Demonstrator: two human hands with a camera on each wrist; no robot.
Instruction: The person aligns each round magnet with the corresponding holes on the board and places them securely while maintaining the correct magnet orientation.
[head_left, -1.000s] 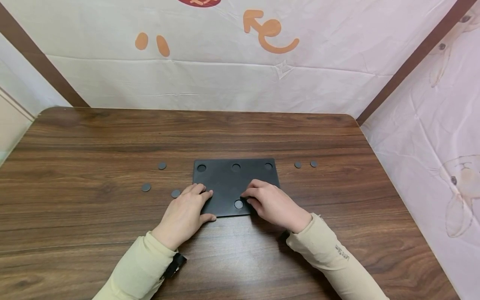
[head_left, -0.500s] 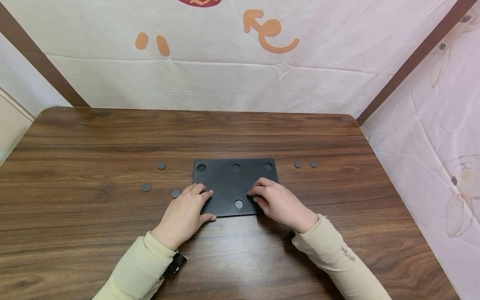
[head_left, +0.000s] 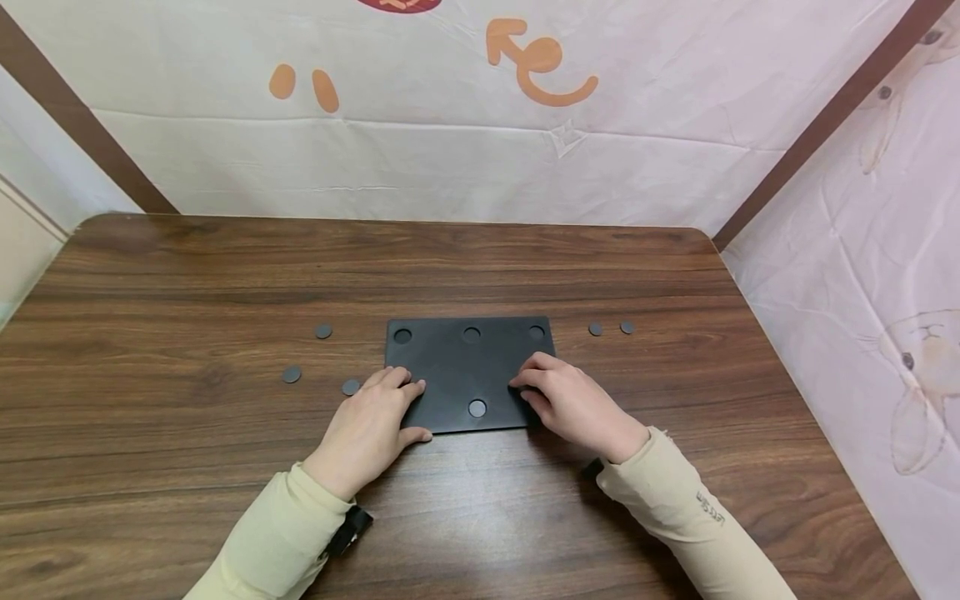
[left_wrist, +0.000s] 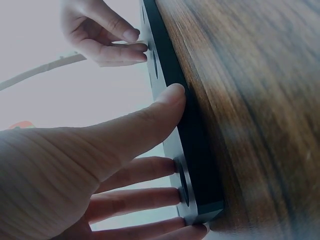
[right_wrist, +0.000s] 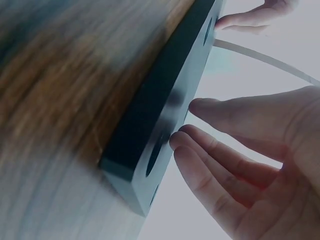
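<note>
A black rectangular board (head_left: 457, 375) with round recesses lies flat on the table. A light grey disc (head_left: 477, 408) sits in its front middle recess, and the three back recesses show dark. My left hand (head_left: 367, 433) rests on the board's left end, its fingers extended over the top and its thumb (left_wrist: 172, 95) against the front edge. My right hand (head_left: 573, 408) is over the right end. Its fingertips (right_wrist: 185, 155) are close to a recess there, thumb apart from the fingers, with nothing visible between them. The front corner recesses are hidden by the hands in the head view.
Left of the board, loose grey discs lie on the wooden table (head_left: 187, 450): a back one (head_left: 323, 332), a left one (head_left: 292, 375) and one beside my left fingers (head_left: 350, 387). Two discs (head_left: 596, 329) lie to the right. A white printed curtain (head_left: 450, 167) hangs behind.
My right hand has slid to the right across the board, away from the disc in the front middle recess. My left hand and the loose discs have stayed put.
</note>
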